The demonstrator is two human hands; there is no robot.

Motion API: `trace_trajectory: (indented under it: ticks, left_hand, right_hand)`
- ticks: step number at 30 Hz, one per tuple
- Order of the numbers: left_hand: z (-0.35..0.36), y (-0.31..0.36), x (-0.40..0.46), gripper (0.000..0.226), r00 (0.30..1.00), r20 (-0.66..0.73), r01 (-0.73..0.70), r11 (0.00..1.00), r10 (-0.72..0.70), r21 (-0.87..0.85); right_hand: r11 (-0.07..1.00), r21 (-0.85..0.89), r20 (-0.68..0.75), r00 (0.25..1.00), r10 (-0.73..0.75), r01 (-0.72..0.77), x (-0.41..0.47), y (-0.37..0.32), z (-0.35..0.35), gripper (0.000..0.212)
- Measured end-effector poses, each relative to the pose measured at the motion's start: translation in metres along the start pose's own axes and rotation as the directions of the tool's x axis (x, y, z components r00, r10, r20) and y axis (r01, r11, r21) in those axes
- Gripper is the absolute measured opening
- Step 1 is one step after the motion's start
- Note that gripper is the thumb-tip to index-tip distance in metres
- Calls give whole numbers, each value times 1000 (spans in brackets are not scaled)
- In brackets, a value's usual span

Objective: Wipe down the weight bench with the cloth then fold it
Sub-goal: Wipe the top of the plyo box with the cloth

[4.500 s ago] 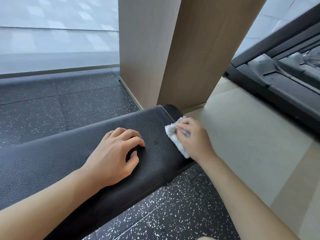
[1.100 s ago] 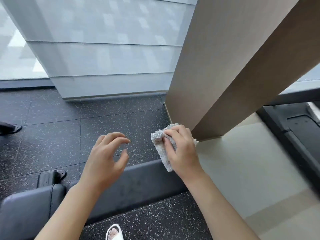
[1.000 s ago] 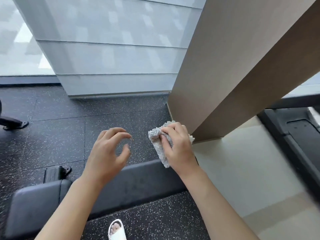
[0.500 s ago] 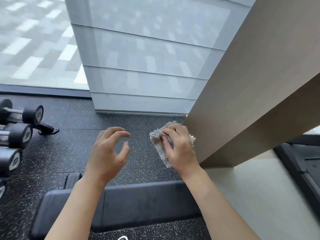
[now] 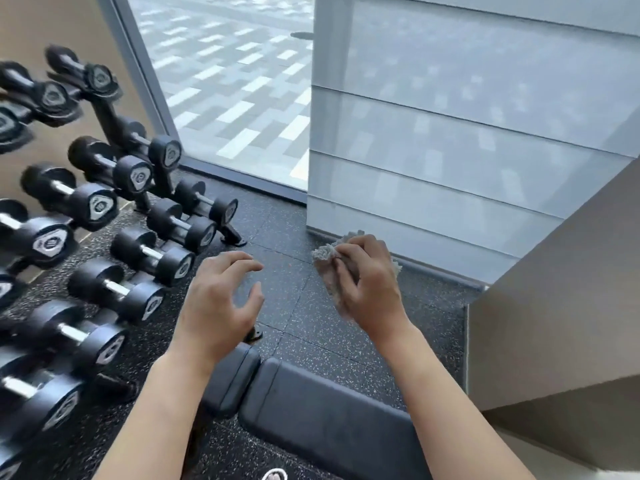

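The black padded weight bench (image 5: pixel 322 414) lies low in the head view, below both forearms. My right hand (image 5: pixel 367 282) is raised above the floor and grips a bunched grey-white cloth (image 5: pixel 327 263), which sticks out to the left of the fingers. My left hand (image 5: pixel 218 299) hovers beside it, fingers curled and apart, holding nothing. Neither hand touches the bench.
A rack of black dumbbells (image 5: pixel 104 209) fills the left side. A beige pillar (image 5: pixel 561 334) stands at the right. A window with a grey blind (image 5: pixel 450 133) is ahead. Speckled black rubber floor (image 5: pixel 294 306) lies beyond the bench.
Both hands have lifted off the bench, the right still holding the cloth. The view has swung up and left, bringing the dumbbell rack into sight.
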State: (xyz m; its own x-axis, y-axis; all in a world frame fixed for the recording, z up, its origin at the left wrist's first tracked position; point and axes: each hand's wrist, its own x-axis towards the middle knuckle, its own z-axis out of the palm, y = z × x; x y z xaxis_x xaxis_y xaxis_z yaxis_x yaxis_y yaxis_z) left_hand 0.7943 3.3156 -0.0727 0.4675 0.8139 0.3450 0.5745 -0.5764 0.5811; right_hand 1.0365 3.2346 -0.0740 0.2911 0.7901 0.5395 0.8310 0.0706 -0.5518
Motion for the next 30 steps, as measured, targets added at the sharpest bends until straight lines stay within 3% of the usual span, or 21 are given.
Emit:
trace_trajectory:
  ticks: [9,16,24,30]
  left_hand:
    - [-80,-11,-91,47,958,-211,239,949,-195,207]
    - [-144,-30,-169,53,883,-366,399,882,-295,252]
    - [-252,-82,-268,65,808,-467,542,762,-358,354]
    - [-336,-120,-363,77,705,-530,692,620,-471,369]
  right_hand:
    - [958,251,91,982,-165,138,-17,-56,47,12]
    - [901,379,145,948,-283,211,-36,-126,81,13]
    - [842,453,168,899,-405,295,-65,-268,143,10]
    - [807,467,208,843,-497,361,-112,-405,191,10]
